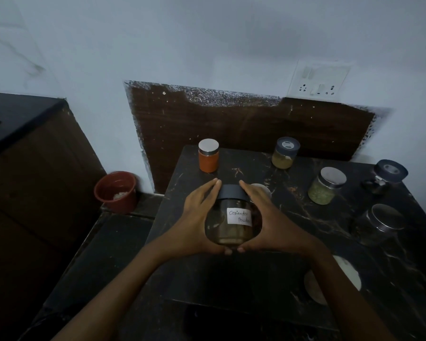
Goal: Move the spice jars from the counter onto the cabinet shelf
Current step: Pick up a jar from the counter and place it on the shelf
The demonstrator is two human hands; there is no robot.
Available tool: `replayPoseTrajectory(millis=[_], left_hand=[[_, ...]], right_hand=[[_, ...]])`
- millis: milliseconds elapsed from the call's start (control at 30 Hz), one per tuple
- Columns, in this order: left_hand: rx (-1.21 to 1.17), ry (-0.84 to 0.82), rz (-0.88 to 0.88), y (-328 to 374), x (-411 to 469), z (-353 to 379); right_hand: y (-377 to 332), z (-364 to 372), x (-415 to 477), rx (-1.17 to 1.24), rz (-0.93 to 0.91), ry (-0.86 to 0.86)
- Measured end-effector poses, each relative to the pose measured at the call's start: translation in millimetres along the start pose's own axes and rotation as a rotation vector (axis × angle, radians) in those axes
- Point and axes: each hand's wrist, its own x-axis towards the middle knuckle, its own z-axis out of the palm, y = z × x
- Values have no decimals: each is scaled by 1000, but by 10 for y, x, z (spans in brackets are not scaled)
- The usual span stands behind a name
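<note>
My left hand [197, 217] and right hand [268, 217] cup the coriander jar [234, 226] from either side; the left fingers [210, 191] lie close together along its left wall, tips at the black lid [232, 192]; the right fingers [251, 191] mirror them; both thumbs wrap under the base and touch tip to tip.

A white handwritten label [239, 216] faces me and reads "Coriander Powder"; the last letters are partly cut off by my right hand.

The jar's long axis runs away from me, lid end towards the wall and base nearest me; it sits over the middle of the black marbled desk [305, 217]; I cannot tell whether it rests on it.

Behind it stand an orange-filled jar [208, 156], a yellow-filled jar [284, 153] and a green-filled jar [326, 185], well apart; no writing is legible on them.
</note>
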Motion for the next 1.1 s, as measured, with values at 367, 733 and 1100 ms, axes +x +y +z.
replayPoseTrajectory(millis=[367,733,1100], left_hand=[[-194,41,-10,-45,-99,-73],[-105,65,102,-22,-35,-331],[11,213,243,320,621,-1003]], right_hand=[[-90,-46,-61,-11,34,-8],[-379,45,-35,-178,4,170],[-764,-752,317,-314,-166,334]])
